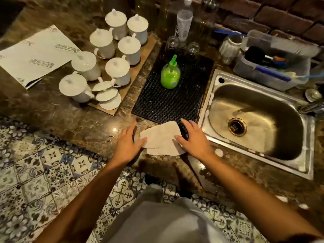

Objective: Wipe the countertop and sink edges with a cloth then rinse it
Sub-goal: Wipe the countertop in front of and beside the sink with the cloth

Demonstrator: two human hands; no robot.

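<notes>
Both hands spread a cloth flat on the bench, just left of the sink.

At far left lies a printed paper sheet [35,55], then a board of white lidded cups [112,55], then a black ridged mat [172,100] carrying a green soap bottle [170,76]. On the marble bench [70,120] the left hand [128,143] presses the cloth [162,140] at its left edge, fingers straight and loosely spread; the right hand [194,139] rests on its right side, fingers likewise wide, gripping nothing. The cloth overlaps the mat's near corner. Rightward sits the steel sink [259,165], basin empty. This looks like the opening of the wiping step; next the hands likely need to bear down and sweep the cloth across the bench toward the sink rim.
</notes>
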